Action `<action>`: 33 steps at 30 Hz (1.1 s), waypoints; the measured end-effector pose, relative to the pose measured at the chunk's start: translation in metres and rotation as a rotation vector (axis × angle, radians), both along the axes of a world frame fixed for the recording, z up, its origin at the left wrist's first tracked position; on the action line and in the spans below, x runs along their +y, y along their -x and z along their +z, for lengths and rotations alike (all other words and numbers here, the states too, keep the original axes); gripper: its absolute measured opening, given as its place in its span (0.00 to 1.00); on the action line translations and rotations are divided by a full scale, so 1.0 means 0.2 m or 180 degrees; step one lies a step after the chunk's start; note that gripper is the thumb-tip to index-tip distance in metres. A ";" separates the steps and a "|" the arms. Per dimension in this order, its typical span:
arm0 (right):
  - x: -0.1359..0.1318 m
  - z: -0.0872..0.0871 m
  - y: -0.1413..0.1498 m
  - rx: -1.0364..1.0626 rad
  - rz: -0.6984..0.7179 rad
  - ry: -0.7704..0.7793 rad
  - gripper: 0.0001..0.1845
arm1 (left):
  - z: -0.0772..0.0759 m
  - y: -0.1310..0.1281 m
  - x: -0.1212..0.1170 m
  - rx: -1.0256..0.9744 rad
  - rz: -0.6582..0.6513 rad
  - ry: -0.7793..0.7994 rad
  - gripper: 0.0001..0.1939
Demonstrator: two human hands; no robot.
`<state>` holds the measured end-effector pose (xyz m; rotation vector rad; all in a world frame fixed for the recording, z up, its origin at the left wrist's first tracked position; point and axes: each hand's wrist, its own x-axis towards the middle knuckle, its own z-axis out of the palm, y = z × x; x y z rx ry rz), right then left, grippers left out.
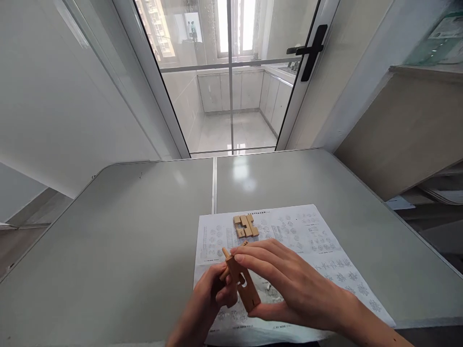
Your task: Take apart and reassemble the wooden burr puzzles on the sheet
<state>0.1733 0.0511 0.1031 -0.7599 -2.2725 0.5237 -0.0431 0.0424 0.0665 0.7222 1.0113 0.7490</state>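
Observation:
My right hand [289,279] grips a notched wooden puzzle piece [249,296] between the fingers at its top end and the thumb at its bottom end. A dark mark shows near the piece's lower end, and a notch is cut in its middle. Crossing behind it is at least one more wooden puzzle piece [224,274], pinched in the fingers of my left hand [211,289]. Both hands are closed and close together above a printed sheet [211,241]. How the pieces fit together is partly hidden by my fingers.
Several notched wooden pieces [248,225] lie side by side on the sheet, beyond my hands. The sheet, printed with small diagrams, rests on a grey table [144,250] with a seam. Behind the table stands a glass door with a black handle [314,50]; a shelf unit [405,130] is at right.

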 end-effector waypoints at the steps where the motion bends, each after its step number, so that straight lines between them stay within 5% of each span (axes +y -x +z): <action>1: 0.01 0.01 0.00 -0.0065 0.0034 -0.0026 0.47 | -0.01 0.00 0.00 -0.0093 -0.0033 0.0076 0.22; 17: 0.01 0.04 -0.01 -0.0293 0.0283 -0.0125 0.41 | -0.13 0.05 0.00 -0.0728 -0.0369 0.0468 0.22; 33: 0.02 0.00 -0.03 -0.0125 0.0346 0.0341 0.49 | -0.08 0.04 -0.01 -0.0972 -0.0666 0.0465 0.23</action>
